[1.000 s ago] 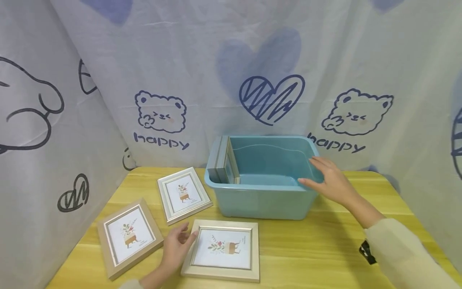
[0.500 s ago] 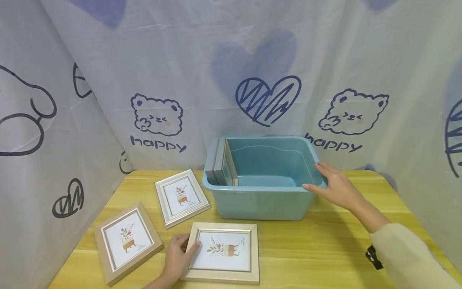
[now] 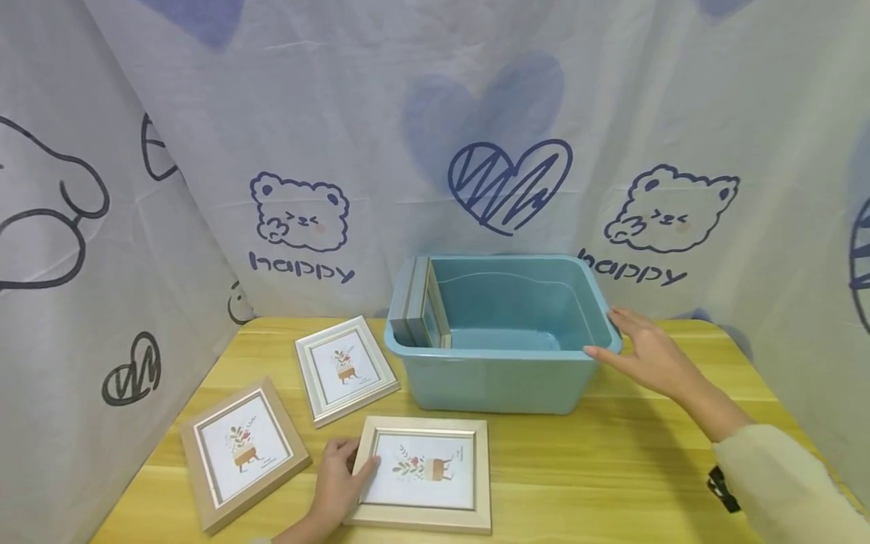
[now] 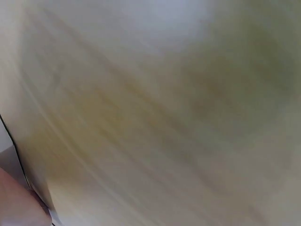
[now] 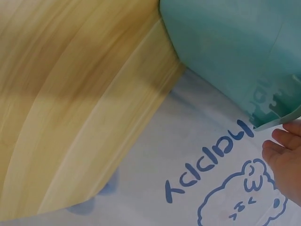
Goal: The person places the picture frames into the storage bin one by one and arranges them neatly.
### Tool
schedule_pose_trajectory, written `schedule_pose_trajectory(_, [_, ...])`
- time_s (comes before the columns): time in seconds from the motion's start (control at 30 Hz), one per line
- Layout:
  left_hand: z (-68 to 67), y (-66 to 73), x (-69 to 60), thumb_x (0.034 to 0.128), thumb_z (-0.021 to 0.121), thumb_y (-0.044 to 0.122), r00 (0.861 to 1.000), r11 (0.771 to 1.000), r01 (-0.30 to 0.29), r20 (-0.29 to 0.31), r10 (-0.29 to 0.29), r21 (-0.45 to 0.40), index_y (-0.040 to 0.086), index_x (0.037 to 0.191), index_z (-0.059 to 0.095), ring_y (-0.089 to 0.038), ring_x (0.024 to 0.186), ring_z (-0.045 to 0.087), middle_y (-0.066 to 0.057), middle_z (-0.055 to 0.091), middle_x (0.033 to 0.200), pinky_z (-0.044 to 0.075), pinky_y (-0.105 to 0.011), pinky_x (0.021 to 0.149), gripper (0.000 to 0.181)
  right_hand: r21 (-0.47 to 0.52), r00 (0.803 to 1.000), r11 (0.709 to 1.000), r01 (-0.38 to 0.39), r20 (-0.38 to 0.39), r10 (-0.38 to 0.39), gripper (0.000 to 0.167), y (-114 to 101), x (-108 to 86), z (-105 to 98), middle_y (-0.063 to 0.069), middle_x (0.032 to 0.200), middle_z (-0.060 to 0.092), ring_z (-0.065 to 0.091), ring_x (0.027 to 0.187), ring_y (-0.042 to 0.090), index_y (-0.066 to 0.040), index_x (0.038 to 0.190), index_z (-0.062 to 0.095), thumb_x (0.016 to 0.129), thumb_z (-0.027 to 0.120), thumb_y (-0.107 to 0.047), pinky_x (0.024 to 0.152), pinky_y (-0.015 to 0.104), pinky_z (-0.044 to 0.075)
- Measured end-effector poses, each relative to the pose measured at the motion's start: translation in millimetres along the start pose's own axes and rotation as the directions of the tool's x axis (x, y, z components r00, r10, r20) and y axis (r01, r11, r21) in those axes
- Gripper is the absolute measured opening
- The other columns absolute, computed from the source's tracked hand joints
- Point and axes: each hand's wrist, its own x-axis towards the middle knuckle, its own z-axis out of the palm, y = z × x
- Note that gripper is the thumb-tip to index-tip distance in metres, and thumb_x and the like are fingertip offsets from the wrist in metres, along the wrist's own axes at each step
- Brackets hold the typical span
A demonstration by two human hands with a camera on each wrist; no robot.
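Note:
In the head view my left hand (image 3: 337, 480) grips the left edge of a cream picture frame (image 3: 482, 476) lying flat, its thumb over the border and its fingers at the side. The left wrist view is mostly a blurred surface, with part of the hand (image 4: 19, 202) at lower left. My right hand (image 3: 649, 359) touches the right rim of a blue bin (image 3: 503, 381), fingers loosely extended and thumb at the front corner. The right wrist view shows those fingertips against the bin's edge. Several frames (image 3: 416, 302) stand upright along the bin's left inner side.
A silver-white frame (image 3: 303, 355) lies left of the bin, and a tan frame (image 3: 204, 483) lies at the front left. The wooden table (image 3: 578, 483) meets a printed cloth (image 3: 408, 219) behind. A black object (image 3: 722, 489) shows beside the right sleeve.
My left hand has come onto the cream frame's left edge, thumb further over it. My right hand has moved right and slightly down, from above the bin's right end to its outer rim.

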Motion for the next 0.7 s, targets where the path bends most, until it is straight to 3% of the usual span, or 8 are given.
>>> schedule_pose_trajectory(0.17, [-3.1,1.4,2.1,0.0749,0.074,0.01,1.0,1.0,-0.021,0.023,0.021,0.001,-0.012,0.104,0.063,-0.024,0.088,0.057,-0.021,0.056,0.105,0.053,-0.028,0.073,0.038,-0.042,1.0,0.999,0.027,-0.001,-0.027,0.085,1.2,0.5,-2.3,0.034,0.141,0.033,0.032,0.128,0.052,0.011,0.136,0.037,0.084,0.06,-0.052,0.101,0.066,0.028])
schedule_pose_trajectory(0.43, [-10.0,5.5,7.3,0.0707,0.075,0.005,1.0,1.0,-0.003,0.016,0.003,0.008,-0.012,0.093,0.065,-0.033,0.095,0.058,-0.023,0.057,0.107,0.053,-0.04,0.08,0.03,-0.119,0.998,0.991,0.057,0.023,-0.055,0.083,-0.3,1.6,-6.7,0.033,0.141,0.034,0.032,0.129,0.051,0.012,0.134,0.039,0.084,0.058,-0.052,0.103,0.064,0.028])
schedule_pose_trajectory(0.7, [-16.1,12.2,10.1,0.0725,0.073,0.003,0.999,0.997,0.018,0.031,-0.015,-0.079,-0.009,0.094,0.066,-0.021,0.081,0.059,-0.019,0.061,0.099,0.05,-0.021,0.066,0.026,-0.171,0.996,0.982,0.074,0.059,-0.065,0.083,-4.4,3.4,-13.7,0.033,0.139,0.036,0.033,0.128,0.05,0.012,0.133,0.041,0.085,0.056,-0.054,0.103,0.062,0.03])
